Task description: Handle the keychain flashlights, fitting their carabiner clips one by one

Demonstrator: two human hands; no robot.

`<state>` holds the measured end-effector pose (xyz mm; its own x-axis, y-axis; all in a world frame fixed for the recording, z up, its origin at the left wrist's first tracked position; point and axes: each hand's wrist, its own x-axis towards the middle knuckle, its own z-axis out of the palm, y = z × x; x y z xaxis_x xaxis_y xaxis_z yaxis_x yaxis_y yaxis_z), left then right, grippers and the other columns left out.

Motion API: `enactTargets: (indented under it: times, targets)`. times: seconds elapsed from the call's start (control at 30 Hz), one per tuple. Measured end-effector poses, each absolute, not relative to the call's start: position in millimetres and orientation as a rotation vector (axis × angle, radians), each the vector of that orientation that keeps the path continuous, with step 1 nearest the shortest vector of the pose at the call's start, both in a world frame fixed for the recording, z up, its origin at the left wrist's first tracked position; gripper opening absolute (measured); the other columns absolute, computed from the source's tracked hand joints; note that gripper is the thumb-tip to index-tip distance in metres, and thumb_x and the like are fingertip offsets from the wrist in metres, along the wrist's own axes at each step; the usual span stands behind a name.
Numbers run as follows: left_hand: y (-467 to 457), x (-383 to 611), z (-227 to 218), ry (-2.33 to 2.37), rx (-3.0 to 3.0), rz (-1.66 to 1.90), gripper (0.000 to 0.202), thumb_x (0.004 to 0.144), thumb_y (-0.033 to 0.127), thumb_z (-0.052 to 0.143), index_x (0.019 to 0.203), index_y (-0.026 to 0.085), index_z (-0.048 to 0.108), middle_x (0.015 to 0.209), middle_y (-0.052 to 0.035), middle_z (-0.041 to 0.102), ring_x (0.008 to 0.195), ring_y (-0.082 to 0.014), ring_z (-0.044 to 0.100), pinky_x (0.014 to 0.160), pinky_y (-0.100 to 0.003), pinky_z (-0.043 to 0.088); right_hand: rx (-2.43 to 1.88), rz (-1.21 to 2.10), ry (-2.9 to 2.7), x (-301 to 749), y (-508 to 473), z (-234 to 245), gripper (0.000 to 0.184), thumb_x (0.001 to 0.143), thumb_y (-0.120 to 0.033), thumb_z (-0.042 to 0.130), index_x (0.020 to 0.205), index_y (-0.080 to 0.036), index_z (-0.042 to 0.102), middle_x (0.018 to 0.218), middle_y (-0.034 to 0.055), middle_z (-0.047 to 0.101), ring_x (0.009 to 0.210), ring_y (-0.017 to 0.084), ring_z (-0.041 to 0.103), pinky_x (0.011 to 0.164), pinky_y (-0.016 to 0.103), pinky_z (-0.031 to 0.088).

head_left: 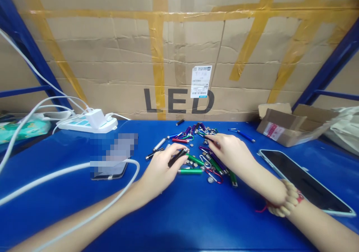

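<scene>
My left hand (162, 166) is closed around a small black metal flashlight tube (177, 157), its silvery end pointing up and right. Beside it, a green tube (190, 172) lies on the blue table. My right hand (230, 151) reaches into the pile, thumb and fingers pinched together at its far side; what they grip, if anything, is too small to make out. Colourful small flashlight tubes, carabiner clips and round button cells are heaped between the hands. A red tube (180, 141) lies behind my left hand, and a red carabiner clip (217, 178) is at the near edge.
A phone (305, 181) lies at the right, another phone (112, 173) at the left. White cables run from a power strip (89, 124) over my left forearm. An opened small carton (288, 126) stands back right. A large taped carton (126, 68) walls the back.
</scene>
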<state>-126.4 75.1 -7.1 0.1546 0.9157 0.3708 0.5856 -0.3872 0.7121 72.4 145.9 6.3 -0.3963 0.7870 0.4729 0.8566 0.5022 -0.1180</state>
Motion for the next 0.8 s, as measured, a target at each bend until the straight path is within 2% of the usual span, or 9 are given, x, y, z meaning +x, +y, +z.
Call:
enactTargets:
  times: [0.07, 0.13, 0.2, 0.27, 0.37, 0.47, 0.6, 0.7, 0.8]
  targets:
    - [75.8, -126.1, -7.7, 1.435, 2.054, 1.129, 0.016, 0.086, 0.027, 0.052, 0.098, 0.019, 0.060, 0.092, -0.0004, 0.070, 0.085, -0.0143, 0.066, 0.076, -0.022, 0.050, -1.365, -0.129, -2.238, 70.3, 143.0, 8.1, 0.026, 0.084, -0.024, 0.052, 0.103, -0.021, 0.069, 0.094, 0.0077, 0.069, 0.074, 0.021, 0.065, 0.058, 0.027, 0.045]
    - [76.2, -125.7, -9.2, 1.464, 2.115, 1.154, 0.016, 0.084, 0.026, 0.055, 0.098, 0.020, 0.062, 0.093, -0.0002, 0.071, 0.085, -0.0146, 0.066, 0.076, -0.022, 0.050, -1.224, 0.132, -2.172, 64.6, 137.2, 9.9, 0.024, 0.084, -0.032, 0.054, 0.097, -0.022, 0.072, 0.093, 0.0059, 0.069, 0.074, 0.018, 0.064, 0.060, 0.026, 0.046]
    - [76.7, -126.0, -11.6, 1.477, 2.193, 1.179, 0.016, 0.083, 0.024, 0.057, 0.097, 0.021, 0.064, 0.091, 0.0006, 0.071, 0.081, -0.0145, 0.067, 0.073, -0.022, 0.051, -1.094, 0.547, -2.075, 56.9, 129.7, 10.8, 0.029, 0.083, -0.041, 0.055, 0.087, -0.020, 0.074, 0.080, 0.0045, 0.070, 0.066, 0.016, 0.063, 0.058, 0.025, 0.047]
    - [77.3, -127.1, -14.4, 1.463, 2.285, 1.203, 0.016, 0.082, 0.021, 0.058, 0.097, 0.021, 0.065, 0.088, 0.0011, 0.072, 0.077, -0.0138, 0.067, 0.069, -0.021, 0.051, -1.078, 0.962, -1.953, 49.3, 121.9, 10.6, 0.035, 0.079, -0.047, 0.057, 0.083, -0.016, 0.074, 0.064, 0.0031, 0.067, 0.051, 0.012, 0.058, 0.048, 0.023, 0.045]
    - [77.4, -129.8, -17.5, 1.436, 2.472, 1.259, 0.020, 0.083, 0.018, 0.057, 0.101, 0.021, 0.065, 0.091, -0.0001, 0.073, 0.078, -0.0138, 0.068, 0.071, -0.021, 0.052, -1.085, 1.287, -1.742, 41.4, 112.9, 8.5, 0.035, 0.070, -0.044, 0.068, 0.086, -0.014, 0.074, 0.060, 0.0016, 0.066, 0.045, 0.008, 0.052, 0.043, 0.020, 0.045]
    - [76.2, -132.3, -17.2, 1.467, 2.715, 1.287, 0.019, 0.087, 0.018, 0.051, 0.101, 0.018, 0.064, 0.091, -0.0037, 0.072, 0.077, -0.0156, 0.068, 0.070, -0.023, 0.052, -1.064, 1.433, -1.545, 37.6, 108.3, 6.0, 0.037, 0.064, -0.042, 0.073, 0.088, -0.014, 0.074, 0.065, 0.0025, 0.067, 0.051, 0.008, 0.056, 0.044, 0.018, 0.048]
    - [74.1, -132.8, -12.6, 1.591, 2.953, 1.262, 0.020, 0.090, 0.018, 0.044, 0.097, 0.015, 0.062, 0.082, -0.0054, 0.070, 0.070, -0.0160, 0.066, 0.064, -0.024, 0.051, -1.006, 1.539, -1.425, 34.3, 104.1, 4.3, 0.037, 0.064, -0.044, 0.073, 0.086, -0.014, 0.075, 0.069, 0.0041, 0.067, 0.060, 0.010, 0.060, 0.047, 0.018, 0.053]
    - [73.0, -129.7, -10.9, 1.709, 2.969, 1.128, 0.022, 0.092, 0.018, 0.038, 0.097, 0.015, 0.059, 0.082, -0.0068, 0.069, 0.072, -0.0171, 0.065, 0.067, -0.026, 0.050, -0.962, 1.541, -1.395, 31.9, 100.8, 4.0, 0.036, 0.066, -0.045, 0.071, 0.085, -0.015, 0.075, 0.070, 0.0044, 0.067, 0.063, 0.011, 0.061, 0.048, 0.018, 0.054]
    - [72.8, -124.8, -11.5, 1.743, 2.851, 1.083, 0.024, 0.093, 0.019, 0.034, 0.105, 0.014, 0.054, 0.091, -0.0099, 0.068, 0.082, -0.0202, 0.064, 0.075, -0.032, 0.049, -0.940, 1.447, -1.422, 30.7, 99.2, 4.1, 0.034, 0.068, -0.043, 0.070, 0.087, -0.016, 0.075, 0.070, 0.0040, 0.067, 0.065, 0.013, 0.062, 0.047, 0.019, 0.055]
